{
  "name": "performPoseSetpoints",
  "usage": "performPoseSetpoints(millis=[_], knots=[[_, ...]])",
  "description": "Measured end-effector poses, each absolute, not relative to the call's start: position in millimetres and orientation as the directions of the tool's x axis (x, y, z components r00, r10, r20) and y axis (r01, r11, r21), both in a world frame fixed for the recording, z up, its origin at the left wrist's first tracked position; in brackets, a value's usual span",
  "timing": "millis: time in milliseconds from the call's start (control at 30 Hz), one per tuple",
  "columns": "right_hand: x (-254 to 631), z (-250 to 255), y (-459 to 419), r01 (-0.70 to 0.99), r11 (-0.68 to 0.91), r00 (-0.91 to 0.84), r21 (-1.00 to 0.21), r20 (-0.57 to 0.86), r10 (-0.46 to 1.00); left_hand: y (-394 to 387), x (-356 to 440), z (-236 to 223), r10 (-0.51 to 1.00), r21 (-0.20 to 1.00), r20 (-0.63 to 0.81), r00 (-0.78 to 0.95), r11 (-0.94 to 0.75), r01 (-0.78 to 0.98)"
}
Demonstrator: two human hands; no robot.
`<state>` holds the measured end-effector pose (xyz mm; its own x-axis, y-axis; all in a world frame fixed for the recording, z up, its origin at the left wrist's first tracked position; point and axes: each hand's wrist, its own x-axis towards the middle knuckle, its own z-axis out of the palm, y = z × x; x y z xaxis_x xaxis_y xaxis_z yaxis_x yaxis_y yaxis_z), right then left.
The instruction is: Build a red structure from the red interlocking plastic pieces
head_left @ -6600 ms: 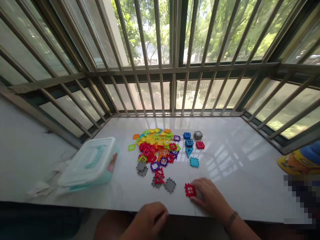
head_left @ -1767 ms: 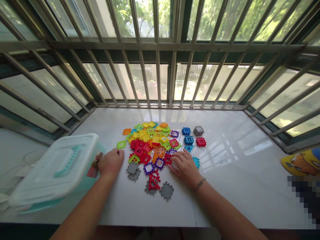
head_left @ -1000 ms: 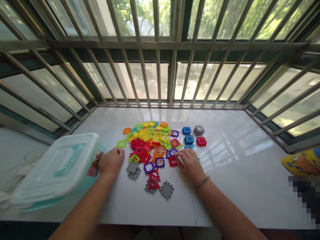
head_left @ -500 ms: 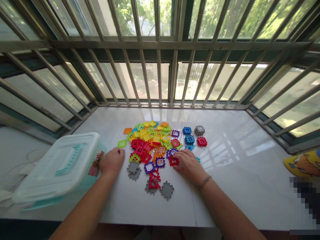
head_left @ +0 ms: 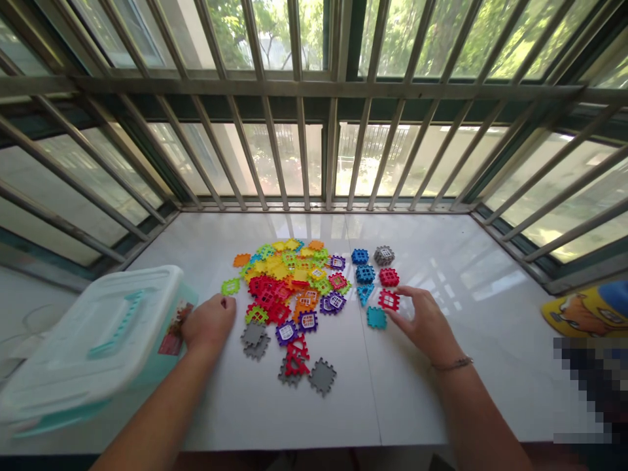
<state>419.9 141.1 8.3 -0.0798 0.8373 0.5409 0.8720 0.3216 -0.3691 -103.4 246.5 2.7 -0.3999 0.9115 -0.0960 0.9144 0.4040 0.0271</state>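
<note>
My right hand (head_left: 422, 320) pinches a red window-pattern building tile (head_left: 388, 300) between thumb and fingers. Just left of that tile lie a light blue triangle tile (head_left: 365, 294) and a turquoise square tile (head_left: 377, 318). A red tile stack (head_left: 389, 277) is right behind it. My left hand (head_left: 210, 322) rests closed on the table as a fist, with nothing visible in it. Near its knuckles lies a green frame tile (head_left: 230, 286). Between my hands spreads a mixed pile of yellow, red, orange and green tiles (head_left: 272, 267).
A lidded storage box (head_left: 142, 288) stands at the left, touching or close behind my left hand. Grey tiles (head_left: 322, 377) and red triangles lie toward the front. Blue stacks (head_left: 364, 273) and a grey stack (head_left: 384, 254) sit right of the pile. A yellow container (head_left: 583, 311) is far right.
My right hand has moved right from the pile's edge, carrying the red window tile to the spot in front of the red stack. The left fist stays put; the view has shifted slightly.
</note>
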Motion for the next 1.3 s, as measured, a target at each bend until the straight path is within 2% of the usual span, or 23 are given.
performPoseSetpoints(millis=[233, 467, 633, 1000, 1300], knots=[[496.7, -20.4, 127.7, 0.924, 0.210, -0.080, -0.319, 0.377, 0.923, 246.7, -105.2, 1.0, 0.915, 0.034, -0.105, -0.389, 0.394, 0.918], [472.8, -37.5, 124.2, 0.942, 0.000, 0.151, -0.334, 0.425, 0.892, 247.5, -106.3, -1.1, 0.913, 0.041, -0.107, -0.395, 0.401, 0.915], [469.5, -43.9, 128.6, 0.907, -0.061, 0.242, -0.417, 0.397, 0.885, 247.8, -105.8, -0.5, 0.912, 0.027, -0.107, -0.396, 0.401, 0.916], [462.6, -40.1, 137.2, 0.882, -0.124, 0.323, -0.455, 0.392, 0.861, 247.3, -105.2, 0.3, 0.912, 0.028, -0.112, -0.394, 0.399, 0.916], [469.2, -42.4, 141.3, 0.857, -0.096, 0.319, -0.507, 0.376, 0.870, 246.5, -103.7, 2.9, 0.914, 0.023, -0.115, -0.388, 0.393, 0.919]])
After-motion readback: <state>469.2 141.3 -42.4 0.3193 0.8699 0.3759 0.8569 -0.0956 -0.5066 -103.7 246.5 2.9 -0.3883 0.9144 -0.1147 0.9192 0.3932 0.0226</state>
